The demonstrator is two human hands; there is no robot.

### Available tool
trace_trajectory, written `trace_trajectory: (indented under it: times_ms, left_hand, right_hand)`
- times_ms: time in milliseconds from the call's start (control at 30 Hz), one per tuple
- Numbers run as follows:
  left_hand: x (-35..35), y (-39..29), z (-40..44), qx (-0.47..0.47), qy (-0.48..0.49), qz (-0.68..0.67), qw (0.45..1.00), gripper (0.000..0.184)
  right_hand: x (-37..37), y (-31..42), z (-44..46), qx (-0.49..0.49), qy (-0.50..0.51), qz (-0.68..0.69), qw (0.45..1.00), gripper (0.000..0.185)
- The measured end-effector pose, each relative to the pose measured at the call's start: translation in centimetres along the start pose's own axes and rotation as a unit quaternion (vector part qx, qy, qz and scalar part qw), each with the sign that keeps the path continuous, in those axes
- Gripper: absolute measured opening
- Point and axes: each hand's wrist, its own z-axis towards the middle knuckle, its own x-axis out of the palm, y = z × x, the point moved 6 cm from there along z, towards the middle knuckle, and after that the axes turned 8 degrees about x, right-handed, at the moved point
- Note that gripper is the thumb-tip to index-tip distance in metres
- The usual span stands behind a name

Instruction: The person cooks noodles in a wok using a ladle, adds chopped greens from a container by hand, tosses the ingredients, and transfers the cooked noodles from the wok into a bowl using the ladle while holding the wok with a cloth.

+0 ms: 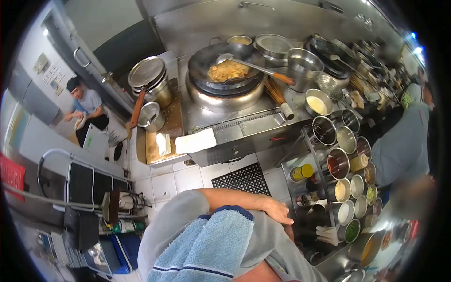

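My left hand (278, 210) lies across the front of my body, its fingers stretched out and nothing visible in it. Just below it, a small part of my right hand (289, 231) shows; its fingers are hidden. A light blue towel (206, 244) is draped over my grey shirt. Ahead of me, a wok (199, 66) sits on a round burner with cooked food (229, 71) in it. A ladle (256, 66) with a wooden handle rests across the wok, its bowl over the food. Neither hand touches the wok or ladle.
Lidded pots (148, 73) and a folded white cloth (196, 141) are left of the stove. A bamboo brush (277, 96) lies to its right. Ingredient containers (345, 214) fill the right rack. One person (89, 105) sits at left; another (401, 136) stands at right. A black mat (241, 180) covers some floor.
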Motion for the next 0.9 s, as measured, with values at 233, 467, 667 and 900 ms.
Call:
trace_trajectory:
  times_ms: [233, 467, 667, 900]
  left_hand:
    - [1.0, 0.7, -0.9, 0.014, 0.095, -0.006, 0.995, 0.078]
    - [1.1, -0.6, -2.6, 0.081, 0.148, -0.002, 0.986, 0.063]
    - [3.7, -1.5, -3.5, 0.143, 0.24, -0.03, 0.96, 0.064]
    - [6.2, -3.4, -2.4, 0.171, 0.314, -0.015, 0.934, 0.07]
  right_hand:
    - [-0.2, -0.3, -3.2, 0.013, -0.076, -0.003, 0.997, 0.034]
    - [4.6, -3.2, -3.1, 0.012, -0.11, -0.397, 0.911, 0.025]
    - [7.3, -5.7, -11.2, 0.232, -0.147, 0.038, 0.961, 0.035]
    - [10.7, -9.9, -16.3, 0.243, -0.246, 0.289, 0.892, 0.04]
